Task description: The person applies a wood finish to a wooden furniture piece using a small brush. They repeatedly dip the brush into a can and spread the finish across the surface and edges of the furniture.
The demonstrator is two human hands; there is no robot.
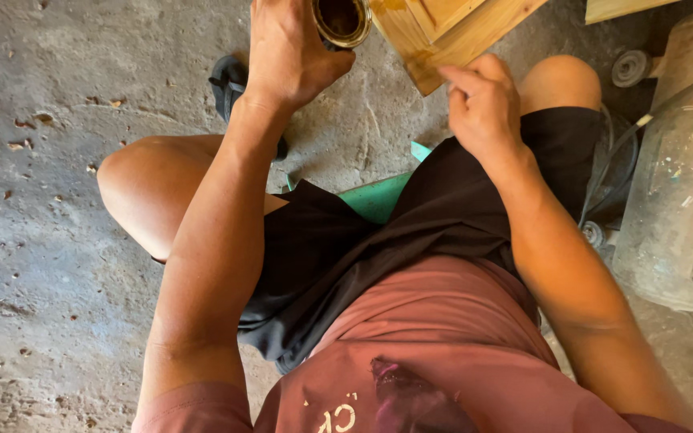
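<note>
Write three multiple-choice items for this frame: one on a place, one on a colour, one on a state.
1. Where is the pale wooden panel?
A. on the concrete floor ahead of the knees
B. on the person's lap
C. leaning on the left arm

2. What colour are the person's shorts?
A. white
B. black
C. yellow

3. What is the left hand doing?
A. lying flat on the floor
B. gripping a small round metal can with dark contents
C. resting on the knee

Answers:
1 A, the panel lies beyond the knees at the top edge.
2 B, the fabric is black.
3 B, the fingers wrap the can; the right hand is beside the panel.
</note>
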